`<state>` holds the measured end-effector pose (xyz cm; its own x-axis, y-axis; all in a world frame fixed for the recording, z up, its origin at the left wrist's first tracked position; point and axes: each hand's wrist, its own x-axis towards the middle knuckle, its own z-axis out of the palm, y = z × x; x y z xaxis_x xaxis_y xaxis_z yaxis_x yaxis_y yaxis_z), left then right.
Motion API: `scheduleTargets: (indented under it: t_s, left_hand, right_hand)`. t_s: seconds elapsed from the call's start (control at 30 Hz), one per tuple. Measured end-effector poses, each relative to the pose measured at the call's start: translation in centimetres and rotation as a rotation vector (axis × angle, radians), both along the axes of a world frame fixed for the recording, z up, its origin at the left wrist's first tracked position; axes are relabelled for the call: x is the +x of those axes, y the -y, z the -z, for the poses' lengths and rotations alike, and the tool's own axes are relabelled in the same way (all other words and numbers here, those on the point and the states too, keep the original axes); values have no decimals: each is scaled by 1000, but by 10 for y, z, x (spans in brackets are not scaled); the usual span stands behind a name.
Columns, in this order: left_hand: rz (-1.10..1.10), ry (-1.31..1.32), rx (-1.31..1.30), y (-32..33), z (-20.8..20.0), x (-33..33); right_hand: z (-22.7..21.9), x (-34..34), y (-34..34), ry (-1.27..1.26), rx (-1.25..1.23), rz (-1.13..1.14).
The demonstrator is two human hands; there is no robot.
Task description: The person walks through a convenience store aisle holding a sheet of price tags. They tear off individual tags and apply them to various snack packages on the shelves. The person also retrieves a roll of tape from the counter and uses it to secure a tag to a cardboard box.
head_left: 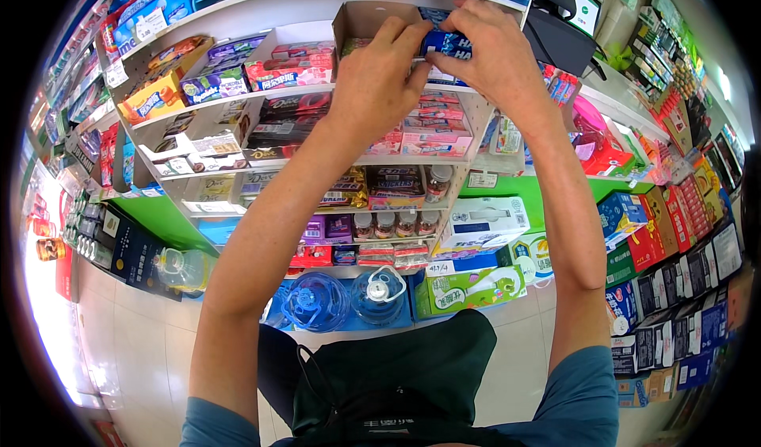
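Both my hands are at the top open shelf of a candy rack. Between them is a blue sweets packet [450, 44] with white lettering, lying sideways at the front of the shelf. My right hand [495, 51] grips it from the right, thumb on the front and fingers over the top. At its left end, my left hand [380, 70] closes bent fingers and thumb on the packet; part of that grip is hidden. Just behind the left hand stands an open brown cardboard display box [372, 9], its inside partly covered by my fingers. More blue packs [434, 15] show behind the packet.
Boxes of pink sweets [292, 66] and purple sweets [226, 66] line the same shelf. Chocolate boxes [289, 118] fill the one below. A dark screen device [559, 39] stands to the right. Large water bottles [315, 300] sit at floor level near my legs.
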<state>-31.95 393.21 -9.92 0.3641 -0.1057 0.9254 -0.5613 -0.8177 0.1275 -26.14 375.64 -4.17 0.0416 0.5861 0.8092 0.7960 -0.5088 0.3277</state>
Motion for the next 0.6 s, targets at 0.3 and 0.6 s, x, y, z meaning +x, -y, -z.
scheduleTargets:
  t_s: [0.3, 0.6]
  left_hand:
    - [-3, 6, 14, -2, 1, 0]
    - [-9, -10, 16, -2, 1, -1]
  right_hand:
    - [0, -4, -1, -55, -3, 32]
    - [2, -6, 0, -79, 0, 67]
